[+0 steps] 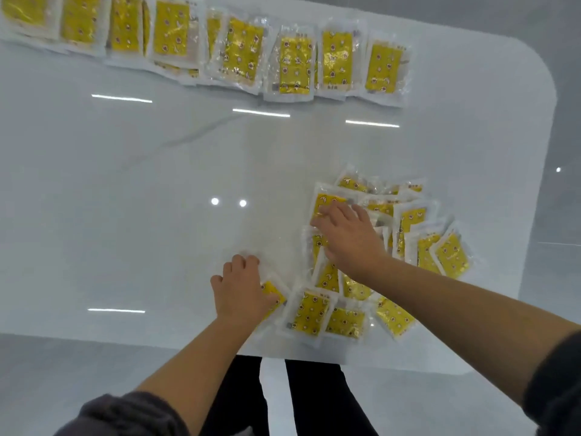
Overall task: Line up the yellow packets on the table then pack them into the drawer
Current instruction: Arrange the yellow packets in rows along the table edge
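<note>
Several yellow packets in clear wrappers lie in an overlapping row (245,51) along the far side of the white table (157,199). A loose pile of the same packets (408,247) is spread at the near right. My left hand (242,291) lies flat on one packet (272,294) near the front edge, covering most of it. My right hand (349,234) reaches into the pile with its fingertips pressed on the top-left packet (327,199). Whether either hand grips its packet is unclear. No drawer is in view.
The table's rounded right corner (534,73) and front edge (125,338) border a grey floor. My dark trouser legs (314,398) stand just below the front edge. Bright ceiling-light reflections streak the glossy tabletop.
</note>
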Demonstrator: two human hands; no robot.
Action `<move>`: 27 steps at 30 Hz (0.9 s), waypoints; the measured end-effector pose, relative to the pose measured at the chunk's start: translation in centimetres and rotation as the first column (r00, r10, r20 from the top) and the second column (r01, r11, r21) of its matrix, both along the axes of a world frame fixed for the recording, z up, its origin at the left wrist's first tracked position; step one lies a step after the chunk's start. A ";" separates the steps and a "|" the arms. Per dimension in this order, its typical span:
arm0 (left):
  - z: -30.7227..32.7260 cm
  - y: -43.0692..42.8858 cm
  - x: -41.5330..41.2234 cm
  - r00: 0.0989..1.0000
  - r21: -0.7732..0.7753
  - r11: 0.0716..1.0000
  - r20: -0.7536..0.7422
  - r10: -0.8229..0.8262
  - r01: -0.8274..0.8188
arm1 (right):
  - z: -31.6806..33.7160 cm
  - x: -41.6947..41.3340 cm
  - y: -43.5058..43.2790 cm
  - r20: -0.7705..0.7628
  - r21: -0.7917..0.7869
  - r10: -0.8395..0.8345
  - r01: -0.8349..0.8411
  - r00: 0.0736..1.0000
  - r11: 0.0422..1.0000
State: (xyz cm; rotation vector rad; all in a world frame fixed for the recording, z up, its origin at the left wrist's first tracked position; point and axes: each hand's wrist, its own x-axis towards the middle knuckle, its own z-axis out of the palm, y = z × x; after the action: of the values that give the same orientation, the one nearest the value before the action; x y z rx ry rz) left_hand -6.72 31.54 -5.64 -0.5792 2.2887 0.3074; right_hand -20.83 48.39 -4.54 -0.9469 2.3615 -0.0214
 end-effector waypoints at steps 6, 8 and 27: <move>-1.6 1.8 3.7 0.963 -0.164 0.949 0.037 -0.267 0.269 | -1.0 1.5 0.6 -0.088 0.100 0.325 -0.317 0.941 0.943; -2.1 2.0 4.1 0.961 -0.176 0.945 0.052 -0.272 0.277 | -1.2 2.4 0.6 -0.072 0.091 0.443 -0.437 0.894 0.895; 0.2 -6.6 -1.8 0.985 0.263 0.951 -0.026 0.173 -0.160 | 0.2 7.3 -1.5 0.152 0.024 0.749 -0.760 0.645 0.650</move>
State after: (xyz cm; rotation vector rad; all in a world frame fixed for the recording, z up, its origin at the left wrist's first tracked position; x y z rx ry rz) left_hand -8.53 24.96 -5.43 -0.6342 2.2016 0.7008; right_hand -13.51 46.90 -4.32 -1.7643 1.6563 0.3388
